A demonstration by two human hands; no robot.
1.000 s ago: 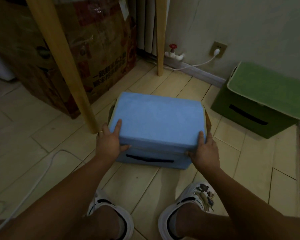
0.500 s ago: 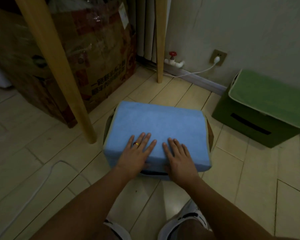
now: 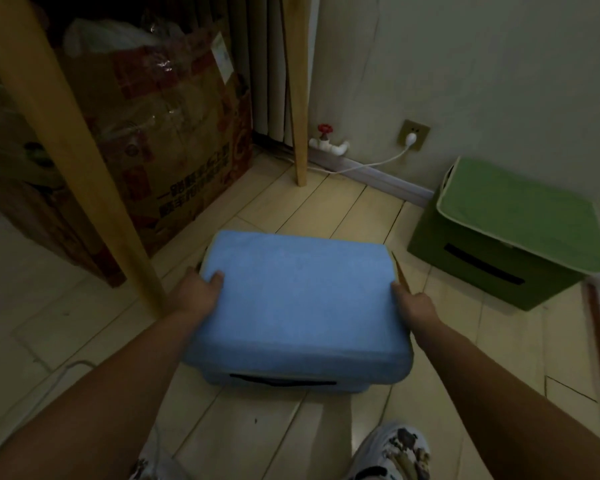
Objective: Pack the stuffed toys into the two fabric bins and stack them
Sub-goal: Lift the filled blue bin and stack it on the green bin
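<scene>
A blue fabric bin (image 3: pixel 298 306) with its lid closed fills the middle of the view, a black handle slot on its near face. My left hand (image 3: pixel 198 294) grips its left side, thumb on the lid's edge. On the opposite side my right hand (image 3: pixel 414 304) grips it. The bin looks raised off the floor and close to me. A green fabric bin (image 3: pixel 513 220), lid closed, stands on the floor at the right by the wall. No stuffed toys are visible.
A wooden table leg (image 3: pixel 70 161) slants just left of the blue bin, a second leg (image 3: pixel 298 98) behind it. A large cardboard box (image 3: pixel 160 140) stands at the back left. A wall socket with white cable (image 3: pixel 413 136) and a red-handled valve (image 3: pixel 324 129) sit by the wall. My shoes (image 3: pixel 392 452) are below.
My hands left the top of the blue lid and moved out to the bin's two sides. The bin now appears larger and nearer, lifted toward me.
</scene>
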